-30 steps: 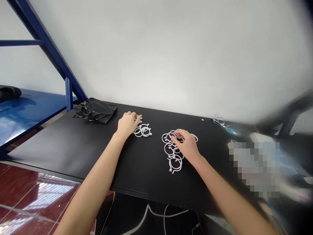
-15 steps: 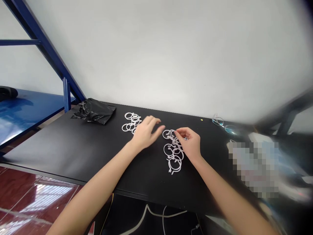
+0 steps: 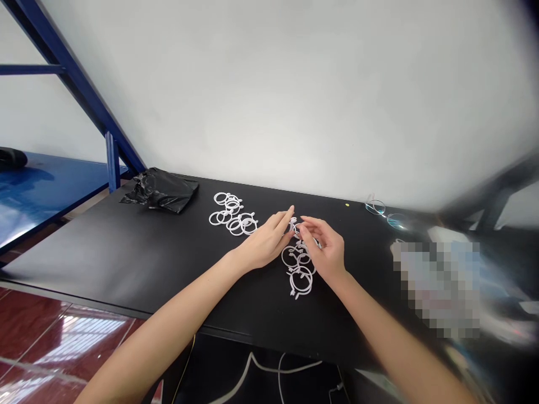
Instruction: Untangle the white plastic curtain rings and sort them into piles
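Note:
On a black table (image 3: 126,252) lie two groups of white plastic rings. A small group of rings (image 3: 231,213) sits to the left, apart from both hands. A bigger pile of rings (image 3: 300,269) lies in the middle. My left hand (image 3: 265,244) and my right hand (image 3: 324,247) meet just above the far end of that pile. Both pinch a single white ring (image 3: 295,226) between thumb and fingertips, the left from the left side, the right from the right.
A crumpled black plastic bag (image 3: 162,189) lies at the table's back left. A pair of glasses (image 3: 385,213) rests at the back right by the white wall. A blue metal frame (image 3: 76,84) and shelf stand to the left. White cables (image 3: 269,376) hang below the front edge.
My left hand left the small ring group and swung right to the middle pile. My right hand lifted a ring from that pile, and both hands now pinch it.

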The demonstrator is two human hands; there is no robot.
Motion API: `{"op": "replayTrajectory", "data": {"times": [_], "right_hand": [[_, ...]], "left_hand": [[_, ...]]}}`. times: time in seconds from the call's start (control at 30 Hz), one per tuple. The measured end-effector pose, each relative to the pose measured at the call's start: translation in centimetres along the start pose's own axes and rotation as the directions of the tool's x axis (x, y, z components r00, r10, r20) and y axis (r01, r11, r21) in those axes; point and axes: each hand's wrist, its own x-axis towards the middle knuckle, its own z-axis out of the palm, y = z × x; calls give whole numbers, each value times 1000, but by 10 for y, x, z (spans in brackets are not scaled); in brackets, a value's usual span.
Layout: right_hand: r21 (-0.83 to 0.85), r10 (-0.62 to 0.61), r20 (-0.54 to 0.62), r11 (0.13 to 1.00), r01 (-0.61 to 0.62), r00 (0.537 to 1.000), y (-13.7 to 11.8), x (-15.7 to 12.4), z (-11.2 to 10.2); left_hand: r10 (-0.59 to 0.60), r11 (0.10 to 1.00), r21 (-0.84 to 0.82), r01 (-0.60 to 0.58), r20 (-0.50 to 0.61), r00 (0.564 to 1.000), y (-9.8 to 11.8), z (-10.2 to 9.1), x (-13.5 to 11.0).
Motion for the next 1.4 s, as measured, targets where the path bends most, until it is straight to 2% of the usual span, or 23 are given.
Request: {"op": "replayTrajectory", "data": {"times": [0.1, 0.27, 0.43, 0.6, 0.7, 0.83, 0.93, 1.0, 1.07, 1.17, 1.27, 1.4], "right_hand": [[-31, -31, 60, 999, 33, 998, 0, 0, -1], [85, 119, 32, 989, -121, 992, 0, 1, 1], [166, 147, 43, 974, -153, 988, -3, 4, 0], [187, 192, 51, 962, -198, 980, -5, 3, 3], [178, 214, 50, 959, -220, 976, -6, 5, 2], [76, 219, -30, 973, -216, 975, -1, 12, -6], [-173, 102, -25, 979, -105, 994, 8, 15, -12], [-318, 37, 55, 948, -18, 998, 13, 14, -12], [-397, 24, 132, 917, 31, 991, 17, 12, -12], [-447, 56, 192, 894, 36, 980, 20, 10, -9], [-452, 68, 190, 892, 26, 979, 22, 8, -7], [-441, 59, 178, 897, 26, 982, 23, 8, -6]], "left_hand": [[52, 998, 27, -52, 20, 998, -1, -1, 0], [53, 996, -70, -51, 23, 998, 3, -4, 0], [35, 976, -219, -24, 49, 998, 9, -9, 3], [17, 973, -230, -3, 58, 998, 13, -10, 3], [19, 989, -148, -14, 37, 999, 9, -13, 2], [-2, 991, 134, 20, -137, 991, -10, -23, 4], [-72, 933, 325, 155, -252, 965, -31, -33, 4], [-147, 863, 425, 273, -305, 941, -44, -37, 2], [-227, 786, 492, 375, -336, 914, -54, -38, -1], [-333, 722, 521, 456, -316, 888, -65, -34, -5], [-389, 717, 502, 483, -286, 876, -69, -30, -7], [-314, 778, 443, 446, -340, 886, -62, -27, -4]]}}
